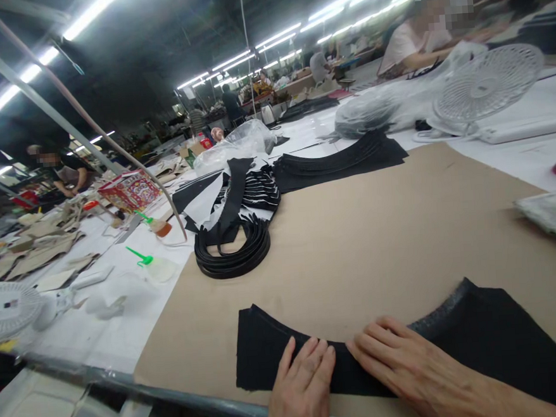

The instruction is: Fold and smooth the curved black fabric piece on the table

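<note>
A black fabric panel [496, 339] with a concave upper edge lies on the brown board in front of me. My left hand [302, 378] rests flat on its left part, fingers stretched out just below the curved edge. Closed at the middle of that edge is my right hand [398, 359], its bent fingers pressed together on the fabric and its thumb hidden. Left of my hands the edge looks folded over in a narrow band. To the right, a greyish, shiny strip runs along the curve up to a raised corner.
On the brown board [357, 247] lie a coil of black strips [234, 262] and stacked black curved pieces [341, 163]. Glue bottles with green nozzles [153, 265] stand left. White fans [486, 86] [9, 310] flank the table. A red patterned box [131, 190] and co-workers are farther back.
</note>
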Demonstrator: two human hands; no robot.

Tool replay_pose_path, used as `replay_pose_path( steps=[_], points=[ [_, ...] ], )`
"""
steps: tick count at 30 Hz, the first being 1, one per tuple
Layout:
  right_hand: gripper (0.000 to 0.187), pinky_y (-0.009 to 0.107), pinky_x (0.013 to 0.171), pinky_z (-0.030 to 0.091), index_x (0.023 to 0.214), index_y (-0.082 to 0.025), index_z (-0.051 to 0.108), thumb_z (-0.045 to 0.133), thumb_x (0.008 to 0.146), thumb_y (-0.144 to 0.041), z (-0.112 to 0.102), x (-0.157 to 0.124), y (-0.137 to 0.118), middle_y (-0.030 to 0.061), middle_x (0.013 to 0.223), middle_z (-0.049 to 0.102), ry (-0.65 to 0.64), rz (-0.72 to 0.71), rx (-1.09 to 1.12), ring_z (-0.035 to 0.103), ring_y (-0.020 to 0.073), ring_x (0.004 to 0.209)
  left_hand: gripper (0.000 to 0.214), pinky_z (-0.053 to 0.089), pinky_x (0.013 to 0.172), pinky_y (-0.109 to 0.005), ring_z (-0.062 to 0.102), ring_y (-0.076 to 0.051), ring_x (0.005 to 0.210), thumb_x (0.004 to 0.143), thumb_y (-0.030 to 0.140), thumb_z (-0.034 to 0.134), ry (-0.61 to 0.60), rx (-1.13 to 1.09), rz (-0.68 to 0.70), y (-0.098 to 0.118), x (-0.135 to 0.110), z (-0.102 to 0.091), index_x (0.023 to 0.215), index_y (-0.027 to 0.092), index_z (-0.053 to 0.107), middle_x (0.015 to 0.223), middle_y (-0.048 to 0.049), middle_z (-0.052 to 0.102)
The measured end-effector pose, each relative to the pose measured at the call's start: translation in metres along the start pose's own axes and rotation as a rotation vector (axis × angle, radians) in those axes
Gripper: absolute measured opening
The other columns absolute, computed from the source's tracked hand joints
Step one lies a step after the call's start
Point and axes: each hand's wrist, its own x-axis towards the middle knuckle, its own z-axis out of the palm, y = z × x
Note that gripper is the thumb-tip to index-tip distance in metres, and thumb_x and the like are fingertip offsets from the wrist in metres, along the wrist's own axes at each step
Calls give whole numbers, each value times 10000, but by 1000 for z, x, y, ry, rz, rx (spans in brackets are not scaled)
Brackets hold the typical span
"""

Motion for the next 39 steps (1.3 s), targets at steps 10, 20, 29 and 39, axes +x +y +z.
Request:
replay_pose_path(
  steps=[10,20,29,39],
  points=[
    [329,369,875,353,967,-158,574,399,771,39,-6,3,0,20,944,615,28,7,6,521,193,816,323,353,1126,-308,592,-143,1152,928,103,439,43,161,-153,-14,7,-19,1199,133,613,1170,-39,687],
    [262,394,842,348,972,-180,554,420,846,7,-2,3,2,29,922,593,-80,69,98,506,202,808,332,353,1100,-389,516,-208,1215,918,174,498,5,188,-177,-18,4,-23,1229,210,611,1219,12,666],
    [125,372,785,305,900,-210,532,503,877,-91,-8,14,2,8,874,579,-82,210,187,505,193,785,283,475,922,-347,597,-177,1015,912,130,480,69,-13,-223,-3,17,-16,1142,189,635,1034,-40,688],
    [75,370,768,295,870,-209,535,555,867,-136,-12,13,8,3,871,567,-136,220,214,498,184,795,292,434,968,-337,603,-167,1046,931,170,457,56,28,-122,-6,10,-19,1168,171,627,1087,-32,700]
  ],
)
